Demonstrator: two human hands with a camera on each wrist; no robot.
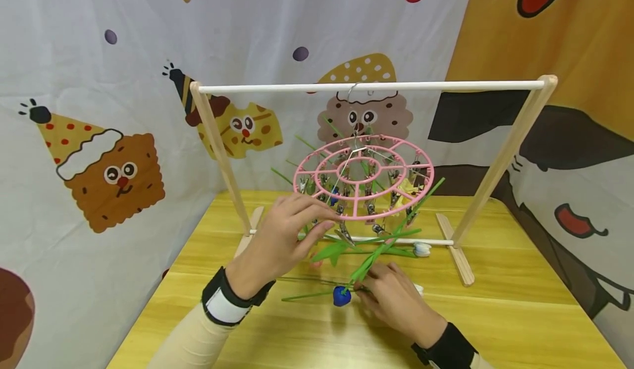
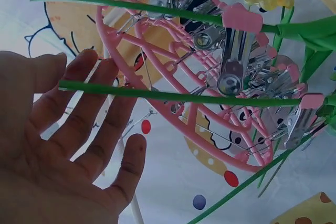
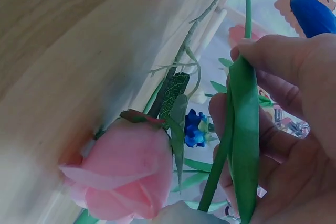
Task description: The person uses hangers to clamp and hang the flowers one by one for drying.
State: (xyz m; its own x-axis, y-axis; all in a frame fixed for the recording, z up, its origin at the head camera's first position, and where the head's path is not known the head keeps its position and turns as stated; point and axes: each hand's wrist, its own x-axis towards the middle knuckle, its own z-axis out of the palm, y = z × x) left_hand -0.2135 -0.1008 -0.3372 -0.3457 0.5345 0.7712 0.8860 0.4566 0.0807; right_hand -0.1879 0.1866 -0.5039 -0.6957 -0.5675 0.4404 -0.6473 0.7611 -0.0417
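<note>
A round pink clip hanger with several metal clips hangs from the rack's white bar. My left hand is at the hanger's near left rim. In the left wrist view its fingers are spread and rather straight, fingertips right at the pink ring. My right hand is low over the table, below the hanger. Thumb and fingers pinch a green stem with a long leaf; a pale flower head shows at its lower end. A blue tulip hangs head down just left of this hand.
A wooden rack with a white top bar stands on the table. A white tulip lies near its lower rod. A pink rose lies beside the right hand. A yellow flower hangs among the clips.
</note>
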